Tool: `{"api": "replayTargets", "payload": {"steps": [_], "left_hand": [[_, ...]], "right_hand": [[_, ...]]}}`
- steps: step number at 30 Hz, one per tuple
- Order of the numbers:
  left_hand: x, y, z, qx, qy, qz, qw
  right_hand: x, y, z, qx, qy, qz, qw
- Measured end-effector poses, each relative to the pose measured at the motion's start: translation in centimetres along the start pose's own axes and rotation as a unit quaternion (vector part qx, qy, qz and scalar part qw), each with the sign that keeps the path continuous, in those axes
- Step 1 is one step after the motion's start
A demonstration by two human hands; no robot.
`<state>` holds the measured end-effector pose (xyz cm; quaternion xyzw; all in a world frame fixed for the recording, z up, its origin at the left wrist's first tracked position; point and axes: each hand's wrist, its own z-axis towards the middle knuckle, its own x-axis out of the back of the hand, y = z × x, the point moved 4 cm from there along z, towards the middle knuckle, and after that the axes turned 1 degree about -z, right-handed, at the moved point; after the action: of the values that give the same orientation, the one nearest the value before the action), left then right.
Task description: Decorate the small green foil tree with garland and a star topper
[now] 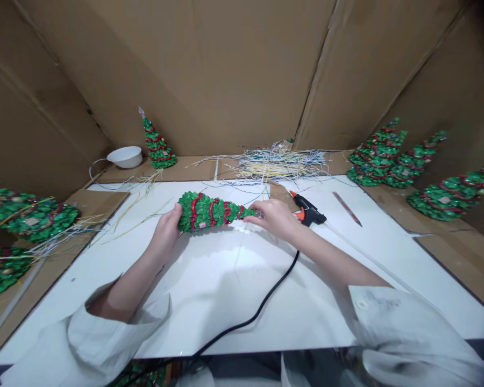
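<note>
A small green cone-shaped Christmas tree [210,210] with red garland lies on its side above the white board [226,290]. My left hand [167,231] grips its wide base, fingers wrapped under it. My right hand [272,216] pinches the narrow tip at the right end. A black glue gun [308,213] with an orange nozzle lies just right of my right hand, its black cord [250,317] running back toward me under my right forearm.
A finished tree [158,144] stands upright at the back beside a white bowl [125,157]. A heap of thin coloured strips [278,162] lies at the back. More green trees lie at the right [391,153] and left [28,215]. A pencil-like stick [347,208] rests by the glue gun. Cardboard walls surround everything.
</note>
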<state>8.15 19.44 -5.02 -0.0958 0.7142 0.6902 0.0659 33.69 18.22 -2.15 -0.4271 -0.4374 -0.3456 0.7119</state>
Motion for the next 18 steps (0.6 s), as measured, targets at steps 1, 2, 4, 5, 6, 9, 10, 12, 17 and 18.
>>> {"api": "replayTargets", "payload": {"steps": [1, 2, 4, 5, 6, 9, 10, 12, 17, 18], "left_hand": [[-0.1, 0.1, -0.1, -0.012, -0.003, 0.016, 1.000], [-0.1, 0.1, -0.1, -0.020, -0.006, 0.028, 0.999], [0.0, 0.1, -0.1, -0.025, -0.007, 0.039, 0.999], [0.1, 0.0, -0.1, -0.024, -0.002, 0.040, 0.999], [0.3, -0.1, 0.0, -0.024, 0.004, 0.040, 0.999], [0.8, -0.5, 0.4, -0.021, 0.021, 0.034, 0.999], [1.0, -0.7, 0.5, -0.020, 0.025, 0.034, 0.999], [1.2, -0.9, 0.7, -0.016, 0.031, 0.043, 0.998], [1.5, -1.1, 1.0, -0.014, 0.026, 0.053, 0.998], [1.5, -1.1, 0.9, -0.016, 0.027, 0.046, 0.998]], "right_hand": [[-0.4, -0.1, -0.3, 0.002, 0.017, -0.015, 1.000], [-0.8, -0.2, -0.6, 0.005, 0.037, -0.025, 0.999], [-1.5, -0.3, -1.2, 0.017, 0.079, -0.036, 0.996], [-1.8, -0.4, -1.4, 0.027, 0.099, -0.040, 0.994], [-2.0, -0.5, -1.7, 0.041, 0.121, -0.042, 0.991], [-2.3, -0.8, -2.2, 0.091, 0.181, -0.044, 0.978], [-2.4, -0.9, -2.3, 0.105, 0.195, -0.043, 0.974], [-2.6, -0.9, -2.5, 0.121, 0.209, -0.037, 0.970], [-2.8, -1.0, -2.7, 0.145, 0.241, -0.027, 0.959], [-2.8, -1.1, -2.8, 0.154, 0.251, -0.031, 0.955]]}}
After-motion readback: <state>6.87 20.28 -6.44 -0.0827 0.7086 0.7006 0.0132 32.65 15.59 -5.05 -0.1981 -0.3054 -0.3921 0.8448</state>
